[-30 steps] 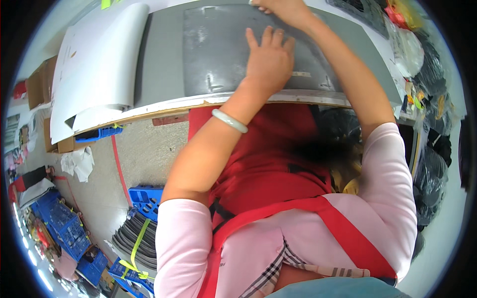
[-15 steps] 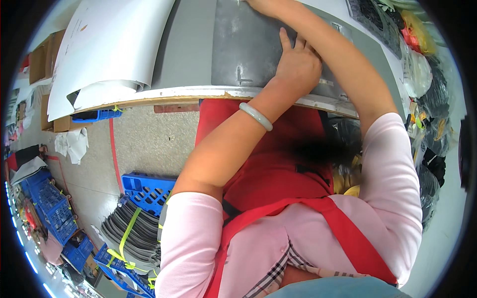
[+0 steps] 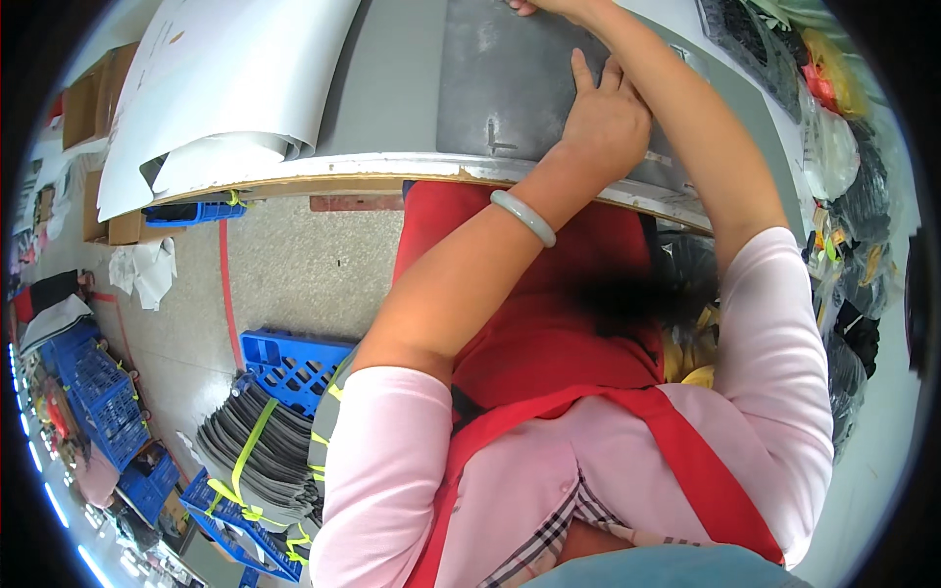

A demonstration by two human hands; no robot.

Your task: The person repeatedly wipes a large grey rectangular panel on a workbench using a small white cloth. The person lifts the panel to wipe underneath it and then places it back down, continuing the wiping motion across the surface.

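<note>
A dark grey, worn flat panel (image 3: 490,88) with an L-shaped slot near its lower edge lies on a larger, lighter grey sheet (image 3: 387,88) on the table. My left hand (image 3: 610,122) presses on the panel's near right part, fingers stretched and apart, a pale bangle (image 3: 524,218) around its wrist. Beyond it, my right arm crosses over to the far side of the panel. There my right hand (image 3: 537,5) is partly cut off by the upper edge of the picture. Its visible fingertips are curled together; what they hold is hidden.
A curling white sheet (image 3: 235,69) covers the table's left end. Bagged items (image 3: 828,147) line the right side. On the floor at left stand blue crates (image 3: 294,367), a strapped stack of dark sheets (image 3: 250,451) and a cardboard box (image 3: 98,98).
My right hand has shifted a little to the right along the far side of the panel. My left hand stays pressed on it. The whole view has shifted slightly.
</note>
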